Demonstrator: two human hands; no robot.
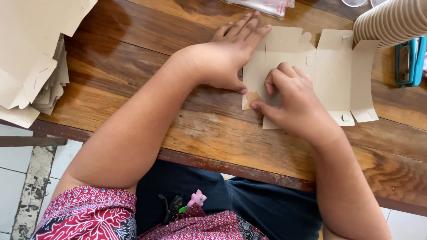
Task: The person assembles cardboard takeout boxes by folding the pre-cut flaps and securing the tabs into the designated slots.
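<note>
Two bare hands work one flat die-cut cardboard box blank (331,73), which lies unfolded on the wooden table (147,40), its long side running left to right, well in from the near edge. Left hand (227,55) lies palm down, fingers straight and together, pressing the blank's left end flat; its thumb tip touches the lower left corner of the card. Grip there is an open flat press, nothing held. Right hand (296,100) sits just beside it, knuckles up, fingers curled under; thumb and forefinger pinch at a small rounded tab (252,96) on the blank's lower left corner. Grip is closed on that tab, though the fingertips themselves are partly hidden under the hand. The two thumbs are near each other, not quite touching. The blank's right panels lie uncovered, with small slits and locking flaps visible. At the table's left edge, a stack of similar cardboard blanks (31,53) overhangs the rim, well apart from the hands. At the upper right, a column of ribbed brown paper cups (391,20) lies on its side, its rim over the blank's far right corner. Just right of it sits a teal stapler (411,60). A clear plastic bag (267,5) lies at the far edge, above the left hand.
</note>
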